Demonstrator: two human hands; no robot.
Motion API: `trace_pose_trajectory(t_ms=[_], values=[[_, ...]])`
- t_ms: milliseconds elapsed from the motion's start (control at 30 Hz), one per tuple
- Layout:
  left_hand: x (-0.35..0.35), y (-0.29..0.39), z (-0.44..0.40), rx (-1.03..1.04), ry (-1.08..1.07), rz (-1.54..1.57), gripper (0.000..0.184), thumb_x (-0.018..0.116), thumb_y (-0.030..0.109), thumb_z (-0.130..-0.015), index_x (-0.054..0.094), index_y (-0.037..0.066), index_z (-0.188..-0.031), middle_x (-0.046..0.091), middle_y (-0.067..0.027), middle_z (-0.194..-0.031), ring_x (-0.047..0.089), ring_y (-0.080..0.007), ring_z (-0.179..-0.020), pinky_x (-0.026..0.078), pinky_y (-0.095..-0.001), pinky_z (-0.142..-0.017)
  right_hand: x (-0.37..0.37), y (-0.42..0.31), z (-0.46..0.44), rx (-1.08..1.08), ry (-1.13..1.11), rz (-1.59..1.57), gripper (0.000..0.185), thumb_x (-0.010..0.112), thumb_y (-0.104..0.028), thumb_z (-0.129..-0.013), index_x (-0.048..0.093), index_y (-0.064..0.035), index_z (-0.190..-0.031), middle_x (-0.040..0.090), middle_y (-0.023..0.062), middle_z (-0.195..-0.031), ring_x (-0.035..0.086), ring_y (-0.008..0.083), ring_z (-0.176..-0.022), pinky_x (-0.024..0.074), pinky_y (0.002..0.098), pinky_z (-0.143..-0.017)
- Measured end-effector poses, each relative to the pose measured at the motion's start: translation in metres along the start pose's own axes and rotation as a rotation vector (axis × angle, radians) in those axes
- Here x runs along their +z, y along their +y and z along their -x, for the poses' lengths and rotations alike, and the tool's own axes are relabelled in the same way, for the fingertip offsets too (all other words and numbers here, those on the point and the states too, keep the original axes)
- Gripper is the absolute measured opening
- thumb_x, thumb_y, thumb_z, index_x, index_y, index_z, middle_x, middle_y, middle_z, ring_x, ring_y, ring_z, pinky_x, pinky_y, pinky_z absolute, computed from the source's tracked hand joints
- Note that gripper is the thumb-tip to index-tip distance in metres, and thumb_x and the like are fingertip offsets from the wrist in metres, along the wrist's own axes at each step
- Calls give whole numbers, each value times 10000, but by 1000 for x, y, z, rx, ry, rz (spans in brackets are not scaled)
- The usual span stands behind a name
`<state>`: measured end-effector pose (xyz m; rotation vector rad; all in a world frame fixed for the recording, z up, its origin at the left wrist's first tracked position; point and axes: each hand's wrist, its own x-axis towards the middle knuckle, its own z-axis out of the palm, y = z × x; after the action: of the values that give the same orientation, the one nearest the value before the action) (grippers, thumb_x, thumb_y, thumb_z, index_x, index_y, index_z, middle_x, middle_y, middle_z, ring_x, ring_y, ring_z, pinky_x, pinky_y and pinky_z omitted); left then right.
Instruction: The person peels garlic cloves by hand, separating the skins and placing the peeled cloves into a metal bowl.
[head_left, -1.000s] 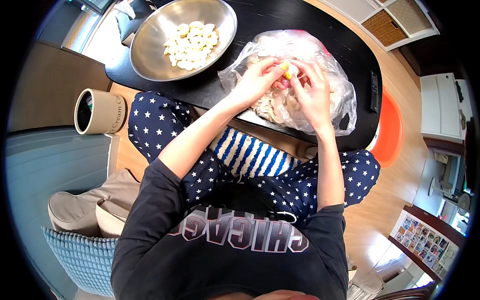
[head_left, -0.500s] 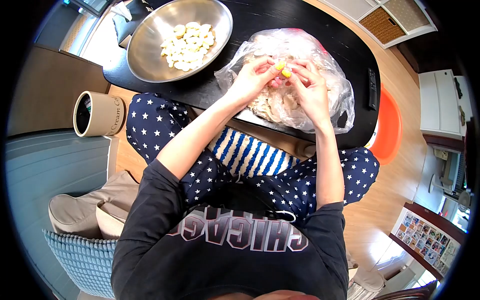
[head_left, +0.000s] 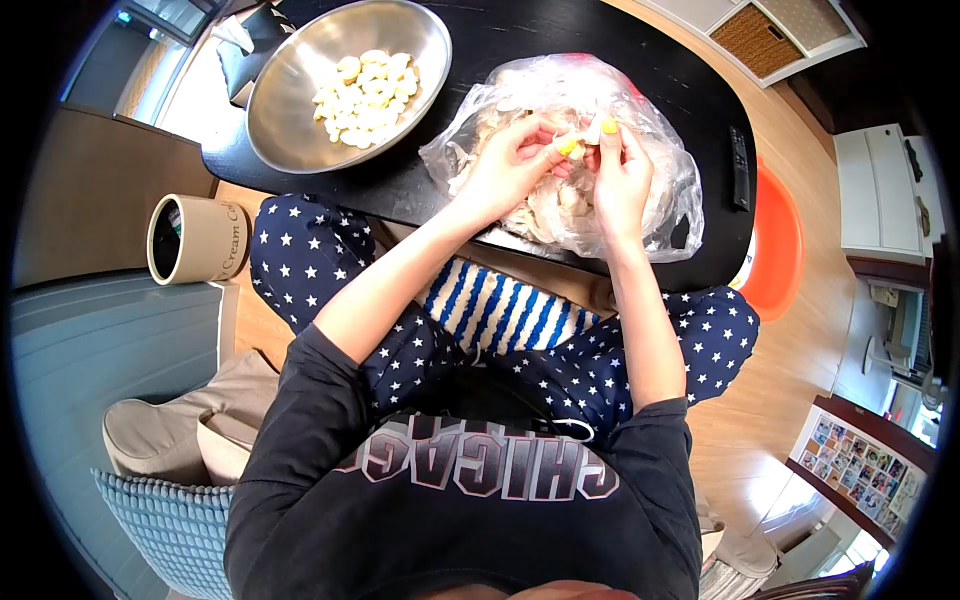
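Note:
Over the plastic bag (head_left: 675, 190), my two hands meet with fingers pinched. My left hand (head_left: 515, 170) comes in from the left, thumb and fingertips closed on a small pale garlic clove (head_left: 577, 153), partly hidden by the fingers. Thumb and forefinger of my right hand (head_left: 622, 180) grip a thin whitish strip of garlic skin (head_left: 593, 130) beside the clove. Papery garlic skins (head_left: 550, 215) fill the bag under both hands. To the left stands a wide steel bowl (head_left: 275, 120) with several peeled garlic cloves (head_left: 368, 98) heaped in it.
The bag and bowl rest on a black table (head_left: 500, 30) with rounded corners. A dark remote control (head_left: 739, 168) lies near its right edge. Beyond that is an orange tub (head_left: 780, 240) on the floor. A beige bin (head_left: 215, 240) stands left of my knee.
My hands have drawn slightly apart. The right thumb has turned upward, and a whitish strip of skin now shows between the hands. The view has shifted slightly.

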<state>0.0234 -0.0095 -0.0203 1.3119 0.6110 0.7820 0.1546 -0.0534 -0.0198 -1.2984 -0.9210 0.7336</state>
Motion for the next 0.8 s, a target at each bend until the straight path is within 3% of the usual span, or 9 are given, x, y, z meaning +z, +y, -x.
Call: trace_pose_trajectory(t_ms=[100, 167, 233, 300, 433, 567, 700, 800], values=[[4, 5, 3, 66, 21, -50, 213, 541, 69, -864, 512, -34, -1047, 609, -85, -901, 590, -101, -841, 481, -241, -736, 0, 1, -3, 147, 11, -251, 210, 446, -155, -930, 557, -6, -830, 475, -12, -683, 398, 38, -587, 335, 181, -531], [3, 4, 5, 206, 48, -501, 197, 558, 58, -842, 538, -5, -1027, 604, -87, -927, 598, -120, -841, 482, -250, -736, -3, 0, -5, 185, -4, -324, 184, 466, -139, -919, 566, -5, -841, 500, -2, -703, 424, 44, -603, 351, 177, -530], [5, -2, 8, 203, 57, -520, 201, 588, 54, -805, 558, 14, -999, 592, -86, -931, 599, -151, -818, 483, -258, -714, -1, -10, -9, 232, 154, -476, 178, 474, -133, -913, 575, -5, -841, 528, 13, -723, 456, 58, -619, 375, 182, -530], [7, -9, 9, 308, 21, -664, 233, 610, 62, -780, 564, 27, -1006, 567, -88, -946, 586, -182, -793, 481, -265, -687, -11, -5, -11, 253, 99, -485, 140, 487, -118, -904, 562, -1, -905, 563, 39, -792, 502, 81, -656, 408, 196, -538], [13, -2, 12, 258, 36, -628, 317, 629, 63, -759, 575, 74, -1071, 528, -78, -968, 550, -136, -727, 470, -253, -660, -11, -7, -11, 236, 70, -558, 139, 494, -85, -895, 525, -2, -1001, 575, 63, -867, 548, 114, -701, 441, 206, -572], [8, 3, 5, 270, 237, -531, 336, 645, 28, -748, 585, 54, -1078, 539, -63, -918, 508, -88, -685, 443, -200, -617, -6, -8, -5, 209, -9, -561, 153, 497, -58, -887, 520, -9, -1031, 592, 80, -923, 584, 130, -770, 465, 203, -643], [1, 0, 2, 306, 275, -396, 298, 629, 19, -770, 600, 47, -1066, 549, -38, -880, 488, -62, -665, 428, -175, -613, 13, -7, 5, 110, -25, -375, 174, 527, -40, -867, 542, 15, -1032, 597, 90, -992, 589, 122, -841, 489, 226, -724], [-5, 0, 2, 241, 266, -294, 254, 601, 58, -814, 597, 32, -1067, 573, -40, -978, 536, -58, -743, 438, -170, -628, 13, -7, 6, 58, -62, -343, 164, 535, -32, -860, 556, 24, -1012, 602, 85, -984, 594, 125, -842, 494, 236, -723]])
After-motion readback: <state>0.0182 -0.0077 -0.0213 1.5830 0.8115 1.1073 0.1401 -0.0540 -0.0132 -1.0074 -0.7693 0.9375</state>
